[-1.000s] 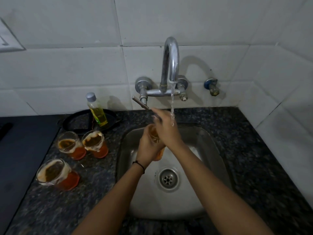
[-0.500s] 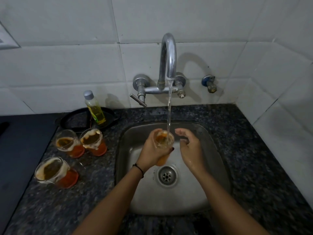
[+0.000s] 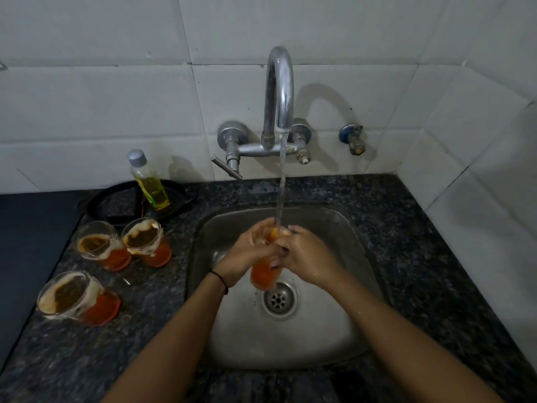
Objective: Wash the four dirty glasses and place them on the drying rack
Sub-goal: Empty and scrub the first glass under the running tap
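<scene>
Over the steel sink (image 3: pixel 343 330) I hold an orange-bottomed glass (image 3: pixel 263 276) upright under the running tap (image 3: pixel 279 91). My left hand (image 3: pixel 247 254) wraps its left side and my right hand (image 3: pixel 305 257) closes on its right side, fingers at the rim. The water stream falls into the glass mouth. Three dirty glasses with brown residue stand on the dark granite counter left of the sink: one far left (image 3: pixel 98 248), one beside it (image 3: pixel 148 241), one nearer me (image 3: pixel 75 299).
A bottle of yellow liquid (image 3: pixel 148 181) stands on a black round tray (image 3: pixel 116 203) behind the dirty glasses. A small blue-capped valve (image 3: pixel 353 138) sticks out of the tiled wall. A dark surface (image 3: pixel 32 234) borders the counter on the left. No drying rack shows.
My right hand came down from the tap lever and closed onto the glass beside my left hand. The glass was lowered into the sink under the stream.
</scene>
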